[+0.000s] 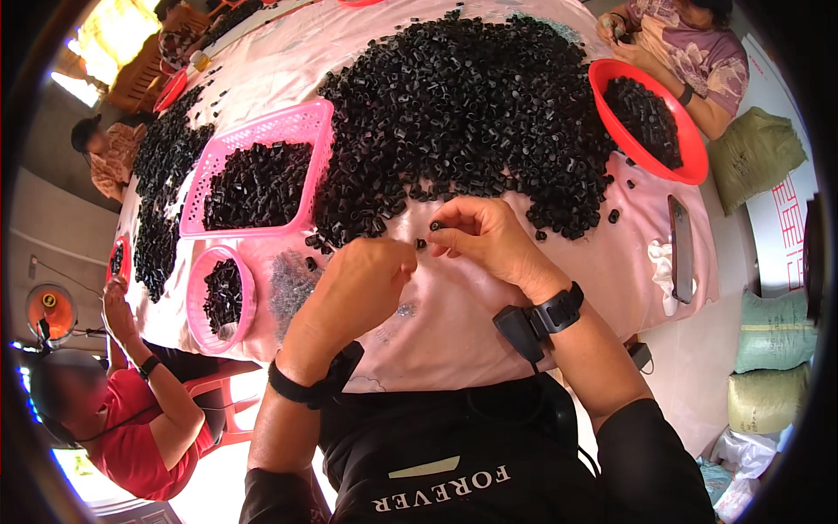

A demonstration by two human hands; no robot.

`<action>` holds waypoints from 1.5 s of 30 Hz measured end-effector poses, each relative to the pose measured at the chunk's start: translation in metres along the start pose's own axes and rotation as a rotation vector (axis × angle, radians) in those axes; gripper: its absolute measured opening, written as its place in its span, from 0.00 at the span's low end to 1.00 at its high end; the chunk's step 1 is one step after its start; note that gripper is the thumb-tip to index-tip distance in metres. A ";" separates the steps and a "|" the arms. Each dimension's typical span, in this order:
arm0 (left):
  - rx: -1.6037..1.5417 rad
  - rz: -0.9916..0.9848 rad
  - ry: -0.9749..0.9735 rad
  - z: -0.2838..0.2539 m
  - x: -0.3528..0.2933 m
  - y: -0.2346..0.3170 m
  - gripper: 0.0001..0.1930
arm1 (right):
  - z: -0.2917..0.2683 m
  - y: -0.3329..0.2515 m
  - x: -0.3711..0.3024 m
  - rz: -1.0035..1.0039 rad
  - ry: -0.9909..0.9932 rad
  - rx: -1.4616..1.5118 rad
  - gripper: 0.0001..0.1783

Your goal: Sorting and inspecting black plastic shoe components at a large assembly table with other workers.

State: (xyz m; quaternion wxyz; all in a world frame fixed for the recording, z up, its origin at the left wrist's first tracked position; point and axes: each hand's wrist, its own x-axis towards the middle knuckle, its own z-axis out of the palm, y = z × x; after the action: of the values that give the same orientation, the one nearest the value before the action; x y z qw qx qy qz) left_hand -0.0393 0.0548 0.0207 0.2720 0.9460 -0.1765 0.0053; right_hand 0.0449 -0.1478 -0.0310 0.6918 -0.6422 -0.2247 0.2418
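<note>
Over the near edge of the pink-covered table, my right hand [489, 240] pinches a small black ring-like plastic piece [436, 226] between thumb and fingertips. My left hand [362, 275] is closed just left of it, knuckles up; what its fingers hold, if anything, is hidden. Another small black piece [421, 244] shows between the two hands. Beyond them spreads a large heap of black plastic pieces [463, 113]. Beside my left wrist lies a pile of tiny clear or silvery bits [291, 284], partly covered by my forearm.
Left stand a pink rectangular basket [325, 140] and a round pink basket [195, 301], both holding black pieces. A red basin [696, 162] sits far right, a phone [679, 249] and crumpled tissue [661, 262] nearer. Several people sit around the table. Sacks [772, 336] lie at right.
</note>
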 end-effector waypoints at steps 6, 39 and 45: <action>0.067 -0.127 0.091 0.007 -0.007 -0.011 0.06 | 0.004 -0.005 0.002 0.035 0.058 -0.045 0.09; -0.209 -0.041 0.454 0.023 0.035 0.015 0.08 | 0.003 0.003 0.001 0.022 -0.002 0.040 0.10; -0.038 0.056 0.495 0.023 0.036 0.016 0.08 | 0.000 0.001 0.001 0.069 -0.024 0.155 0.08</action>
State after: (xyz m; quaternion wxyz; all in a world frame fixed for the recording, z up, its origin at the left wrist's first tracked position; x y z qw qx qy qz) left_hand -0.0124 0.0184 0.0132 0.3244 0.9053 -0.1308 0.2411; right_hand 0.0457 -0.1473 -0.0324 0.7279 -0.5912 -0.1912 0.2899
